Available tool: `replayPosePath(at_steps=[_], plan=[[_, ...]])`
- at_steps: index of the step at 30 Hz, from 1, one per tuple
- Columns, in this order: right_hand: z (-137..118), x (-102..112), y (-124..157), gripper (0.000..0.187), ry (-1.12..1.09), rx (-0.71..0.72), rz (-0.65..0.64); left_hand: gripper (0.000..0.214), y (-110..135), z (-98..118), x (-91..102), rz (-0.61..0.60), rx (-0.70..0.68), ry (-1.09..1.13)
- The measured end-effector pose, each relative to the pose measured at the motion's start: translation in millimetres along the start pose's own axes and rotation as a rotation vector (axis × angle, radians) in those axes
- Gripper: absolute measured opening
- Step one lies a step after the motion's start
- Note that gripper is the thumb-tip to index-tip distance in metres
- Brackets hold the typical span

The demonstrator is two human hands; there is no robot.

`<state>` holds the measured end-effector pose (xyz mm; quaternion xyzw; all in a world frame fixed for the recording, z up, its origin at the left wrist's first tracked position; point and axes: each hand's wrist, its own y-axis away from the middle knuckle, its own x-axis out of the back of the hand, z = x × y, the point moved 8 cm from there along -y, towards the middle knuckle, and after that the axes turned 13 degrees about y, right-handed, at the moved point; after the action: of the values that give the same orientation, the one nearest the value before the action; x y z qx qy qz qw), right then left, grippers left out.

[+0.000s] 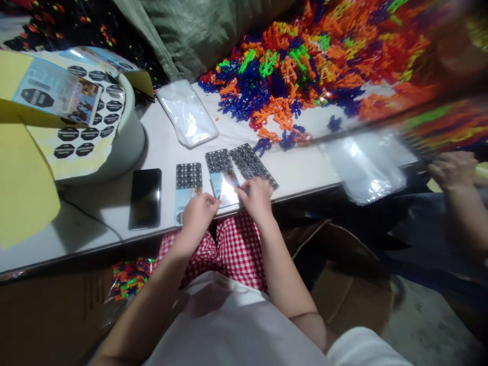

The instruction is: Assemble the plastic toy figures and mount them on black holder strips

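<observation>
Three printed cards lie side by side at the table's near edge: a left card (187, 187), a middle glossy card (222, 175) and a right card (253, 163), each with rows of dark shapes. My left hand (199, 216) is closed, its fingers pinching the lower edge of the middle card. My right hand (256, 198) rests curled on the lower end of the right card, touching the middle card too. What lies under the fingers is hidden.
A black phone (145, 197) lies left of the cards. A clear plastic bag (187, 113) sits behind them, another (362, 170) to the right. A heap of coloured plastic pieces (305, 66) covers the far table. A sticker sheet (89, 119) drapes a white tub. Another person's hand (453, 170) is at right.
</observation>
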<state>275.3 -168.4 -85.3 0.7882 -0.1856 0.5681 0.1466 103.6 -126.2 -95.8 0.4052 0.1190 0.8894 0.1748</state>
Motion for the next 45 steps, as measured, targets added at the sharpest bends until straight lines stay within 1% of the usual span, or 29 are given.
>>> replayPosePath(at_steps=[4, 10, 12, 14, 16, 18, 20, 21, 22, 24, 25, 26, 28, 31, 34, 38, 42, 45], plan=[[0, 0, 3, 0.021, 0.01, 0.001, 0.01, 0.02, -1, 1, 1.5, 0.018, -0.016, -0.011], [2, -2, 10, 0.024, -0.006, -0.006, 0.071, 0.023, -2, -1, 1.0, 0.04, -0.034, -0.026], [2, -3, 12, 0.03, 0.014, -0.009, 0.085, 0.025, -2, -2, 0.6, 0.045, -0.039, -0.041], [1, -1, 14, 0.042, 0.046, -0.011, 0.114, 0.024, -1, 0, 2.0, 0.066, -0.079, -0.041], [-3, 7, 15, 0.049, 0.058, 0.002, 0.177, 0.019, 4, 14, 6.1, 0.112, -0.218, -0.015], [-12, 18, 15, 0.044, 0.026, 0.064, 0.262, 0.019, 14, 36, 9.3, 0.158, -0.436, -0.024], [-27, 27, 13, 0.04, -0.038, 0.199, 0.321, 0.024, 29, 55, 4.4, 0.155, -0.629, -0.108], [-36, 28, 11, 0.04, -0.068, 0.296, 0.321, 0.026, 35, 61, -1.6, 0.134, -0.686, -0.167], [-46, 26, 9, 0.041, -0.085, 0.405, 0.294, 0.028, 40, 63, -8.7, 0.108, -0.715, -0.226], [-63, 13, 6, 0.041, -0.06, 0.601, 0.181, 0.036, 47, 59, -23.8, 0.058, -0.717, -0.307], [-68, 4, 5, 0.04, -0.019, 0.663, 0.112, 0.043, 49, 55, -31.1, 0.036, -0.703, -0.332], [-70, -6, 3, 0.039, 0.033, 0.693, 0.048, 0.051, 50, 50, -37.9, 0.016, -0.686, -0.353], [-66, -22, 0, 0.041, 0.137, 0.673, -0.049, 0.062, 51, 41, -49.9, -0.03, -0.661, -0.385], [-57, -33, -1, 0.048, 0.241, 0.596, -0.127, 0.066, 51, 34, -58.8, -0.083, -0.627, -0.417], [-52, -35, -1, 0.053, 0.311, 0.517, -0.145, 0.065, 49, 32, -58.0, -0.105, -0.615, -0.412], [-50, -38, -2, 0.057, 0.351, 0.45, -0.172, 0.062, 48, 32, -55.1, -0.122, -0.657, -0.379], [-51, -38, -3, 0.059, 0.353, 0.43, -0.257, 0.062, 46, 28, -56.8, -0.172, -0.643, -0.392], [-54, -34, -5, 0.059, 0.382, 0.387, -0.366, 0.061, 48, 28, -52.0, -0.197, -0.642, -0.353]])
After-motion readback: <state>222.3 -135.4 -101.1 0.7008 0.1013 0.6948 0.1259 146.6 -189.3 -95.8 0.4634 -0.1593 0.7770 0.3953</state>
